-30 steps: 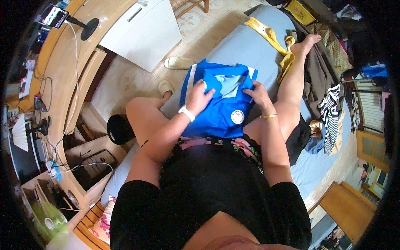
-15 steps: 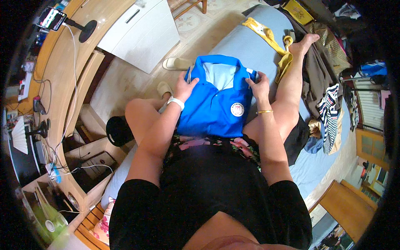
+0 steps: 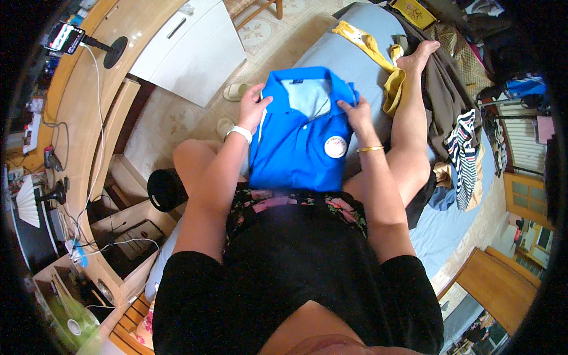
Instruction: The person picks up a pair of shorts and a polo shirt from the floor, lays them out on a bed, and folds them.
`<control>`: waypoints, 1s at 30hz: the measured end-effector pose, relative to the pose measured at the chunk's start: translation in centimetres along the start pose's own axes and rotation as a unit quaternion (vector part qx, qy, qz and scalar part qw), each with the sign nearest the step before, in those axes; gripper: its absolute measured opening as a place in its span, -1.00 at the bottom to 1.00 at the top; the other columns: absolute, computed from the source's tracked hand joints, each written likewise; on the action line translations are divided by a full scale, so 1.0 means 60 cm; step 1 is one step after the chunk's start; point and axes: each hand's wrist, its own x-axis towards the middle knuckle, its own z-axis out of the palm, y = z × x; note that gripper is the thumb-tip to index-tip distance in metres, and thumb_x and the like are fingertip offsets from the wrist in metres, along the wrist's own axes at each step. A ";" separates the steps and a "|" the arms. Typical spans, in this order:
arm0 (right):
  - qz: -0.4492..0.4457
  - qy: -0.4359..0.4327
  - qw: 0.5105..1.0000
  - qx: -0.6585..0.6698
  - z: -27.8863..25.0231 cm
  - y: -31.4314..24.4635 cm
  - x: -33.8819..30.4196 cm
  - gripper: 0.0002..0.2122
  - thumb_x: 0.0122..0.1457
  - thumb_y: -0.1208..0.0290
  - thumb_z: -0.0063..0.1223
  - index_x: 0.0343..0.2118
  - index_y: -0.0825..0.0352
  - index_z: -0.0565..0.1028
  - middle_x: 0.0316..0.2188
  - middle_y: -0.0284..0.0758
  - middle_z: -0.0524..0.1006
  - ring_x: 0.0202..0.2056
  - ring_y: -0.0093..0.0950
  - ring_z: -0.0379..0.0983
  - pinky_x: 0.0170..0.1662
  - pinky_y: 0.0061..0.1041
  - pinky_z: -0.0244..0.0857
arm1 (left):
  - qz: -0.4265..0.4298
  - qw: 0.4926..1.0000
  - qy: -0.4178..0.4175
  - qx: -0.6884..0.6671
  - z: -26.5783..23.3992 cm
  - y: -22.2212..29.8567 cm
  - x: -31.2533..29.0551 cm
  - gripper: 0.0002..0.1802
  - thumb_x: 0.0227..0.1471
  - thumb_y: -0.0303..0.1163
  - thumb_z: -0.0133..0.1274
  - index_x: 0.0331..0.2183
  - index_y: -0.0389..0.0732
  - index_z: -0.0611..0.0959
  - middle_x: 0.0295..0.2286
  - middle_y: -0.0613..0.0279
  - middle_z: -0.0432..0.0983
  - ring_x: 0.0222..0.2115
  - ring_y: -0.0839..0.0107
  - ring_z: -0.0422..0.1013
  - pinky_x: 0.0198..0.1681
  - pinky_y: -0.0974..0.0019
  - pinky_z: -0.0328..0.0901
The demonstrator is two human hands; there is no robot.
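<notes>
A blue collared shirt (image 3: 296, 151) with a round white badge lies folded into a rectangle across my lap, its collar facing away from me. My left hand (image 3: 254, 106) grips its upper left edge beside the collar, thumb on top and fingers behind the cloth. At the upper right edge my right hand (image 3: 358, 113) pinches the fabric the same way, thumb on top. The pale inside of the shirt shows within the collar opening. The fingertips under the cloth are hidden.
Yellow clothing (image 3: 387, 74) lies on the blue bed cover (image 3: 331, 50) beside my leg. Dark and striped garments (image 3: 461, 142) are heaped to the right. On the left stands a wooden desk (image 3: 77, 112) with a phone (image 3: 64, 38) on a stand; a white cabinet (image 3: 195, 53) is beyond it.
Both hands have shifted slightly away from me and left, with the shirt's collar end moving along in their grip. The view has also shifted a little.
</notes>
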 end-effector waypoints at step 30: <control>-0.340 -0.111 0.876 -0.324 -0.049 -0.060 0.122 -0.28 -0.36 0.37 0.26 -0.02 0.29 0.21 -0.03 -0.13 0.23 -0.01 -0.17 0.15 0.04 -0.36 0.05 | 0.211 0.948 -0.096 0.218 0.149 0.036 0.000 -0.69 -0.21 -0.49 0.01 -0.29 -0.29 0.46 -0.37 -0.07 0.42 -0.33 0.09 0.38 -0.28 0.29 0.25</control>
